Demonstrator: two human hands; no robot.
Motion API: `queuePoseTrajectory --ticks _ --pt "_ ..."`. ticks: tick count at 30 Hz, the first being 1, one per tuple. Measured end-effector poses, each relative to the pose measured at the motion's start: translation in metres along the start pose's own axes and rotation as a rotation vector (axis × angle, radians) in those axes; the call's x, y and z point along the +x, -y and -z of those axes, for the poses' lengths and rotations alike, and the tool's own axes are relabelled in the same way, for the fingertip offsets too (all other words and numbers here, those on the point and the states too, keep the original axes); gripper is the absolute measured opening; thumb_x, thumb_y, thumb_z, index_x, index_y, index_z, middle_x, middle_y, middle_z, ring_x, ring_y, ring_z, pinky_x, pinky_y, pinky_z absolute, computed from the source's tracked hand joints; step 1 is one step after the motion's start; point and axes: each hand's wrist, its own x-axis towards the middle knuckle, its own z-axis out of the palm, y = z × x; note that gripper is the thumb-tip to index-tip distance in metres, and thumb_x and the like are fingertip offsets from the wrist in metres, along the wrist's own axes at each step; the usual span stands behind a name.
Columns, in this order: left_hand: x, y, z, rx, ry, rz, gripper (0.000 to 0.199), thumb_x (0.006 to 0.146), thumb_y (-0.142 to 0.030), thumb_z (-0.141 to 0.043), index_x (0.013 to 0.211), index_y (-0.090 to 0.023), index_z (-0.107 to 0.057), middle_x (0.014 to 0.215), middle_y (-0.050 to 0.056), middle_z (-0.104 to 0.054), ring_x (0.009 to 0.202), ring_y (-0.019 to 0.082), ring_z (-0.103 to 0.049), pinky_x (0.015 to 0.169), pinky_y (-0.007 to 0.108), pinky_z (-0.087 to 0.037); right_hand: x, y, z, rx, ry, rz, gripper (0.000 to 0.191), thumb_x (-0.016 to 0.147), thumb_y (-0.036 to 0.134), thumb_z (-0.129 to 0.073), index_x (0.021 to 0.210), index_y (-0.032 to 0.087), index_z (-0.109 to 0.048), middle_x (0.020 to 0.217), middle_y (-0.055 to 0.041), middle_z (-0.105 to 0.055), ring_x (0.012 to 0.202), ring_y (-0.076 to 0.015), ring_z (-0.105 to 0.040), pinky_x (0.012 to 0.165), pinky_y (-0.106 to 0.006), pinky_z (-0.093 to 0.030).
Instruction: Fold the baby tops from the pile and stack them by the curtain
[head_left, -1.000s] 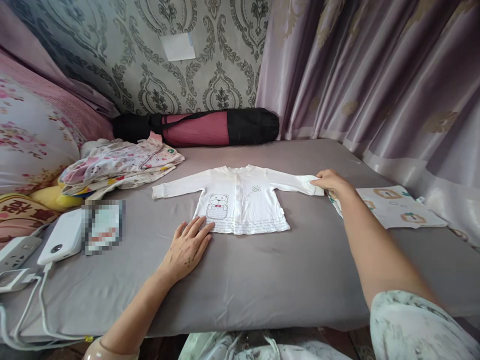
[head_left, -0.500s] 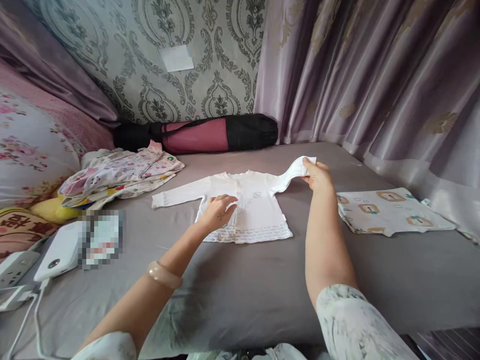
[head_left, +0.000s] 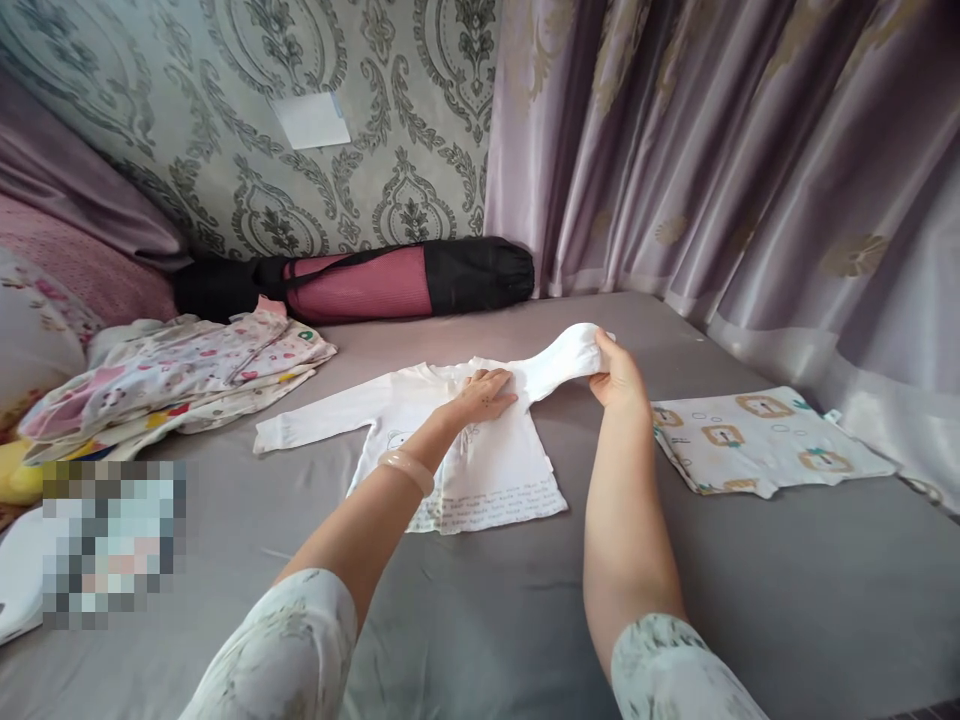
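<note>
A small white long-sleeved shirt (head_left: 517,465) lies spread on the grey sheet, with faint print along its hem. Its left-side sleeve stretches flat over the bed. My left hand (head_left: 484,396), fingers apart, rests flat on the upper chest of the shirt near the shoulder. In my right hand (head_left: 616,370) the end of the right-side sleeve is gripped between thumb and fingers, raised off the bed. The fingers behind the cloth are partly hidden.
A folded patterned cloth (head_left: 772,440) lies at the right. Piled clothes (head_left: 202,375) are at the left, near a blurred item (head_left: 124,540) and a white device (head_left: 30,570). A black and pink rolled bag (head_left: 360,285) lies along the wall.
My left hand has moved from the shirt's middle up and right to its upper chest and lies flatter. My right hand still holds the sleeve, now bunched fuller. The view has shifted right.
</note>
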Motion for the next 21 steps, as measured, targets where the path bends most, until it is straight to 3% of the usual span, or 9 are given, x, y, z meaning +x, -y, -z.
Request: queuePoseTrajectory --ticks 5,11,18,21 --pt "0.005 -0.008 0.007 0.059 0.075 0.060 0.068 0.091 -0.063 -0.039 0.147 -0.026 -0.037 0.152 0.012 -0.035 0.136 0.038 -0.029 0.109 0.057 -0.026 0.002 0.002 0.000 0.124 -0.027 -0.046 0.008 0.079 0.018 -0.071 0.079 0.019 -0.063 0.073 0.0055 -0.070 0.065 -0.0094 -0.068 0.063 -0.019 -0.057" --pt "0.022 -0.006 0.012 0.124 0.140 0.069 0.089 0.074 -0.080 -0.049 0.148 -0.031 -0.036 0.145 0.014 -0.037 0.132 0.041 -0.030 0.108 0.057 -0.025 -0.002 0.002 -0.009 0.143 0.020 -0.080 0.009 0.080 0.020 -0.071 0.077 0.019 -0.062 0.071 0.0048 -0.070 0.065 -0.0105 -0.067 0.064 -0.021 -0.057" --pt "0.044 -0.010 0.030 0.074 0.267 0.094 0.101 0.054 -0.079 -0.066 0.142 -0.032 -0.046 0.136 0.015 -0.044 0.130 0.044 -0.034 0.102 0.055 -0.035 -0.020 -0.011 -0.049 0.001 0.165 -0.120 0.013 0.077 0.025 -0.076 0.079 0.018 -0.065 0.072 0.0027 -0.068 0.063 -0.0103 -0.065 0.057 -0.019 -0.053" --pt "0.046 -0.010 0.029 0.071 0.241 0.099 0.098 0.051 -0.075 -0.072 0.135 -0.027 -0.053 0.134 0.015 -0.047 0.127 0.043 -0.038 0.101 0.055 -0.037 -0.032 -0.021 -0.067 -0.105 0.199 -0.193 0.017 0.076 0.029 -0.076 0.078 0.017 -0.065 0.066 0.0018 -0.066 0.059 -0.0111 -0.062 0.050 -0.020 -0.049"
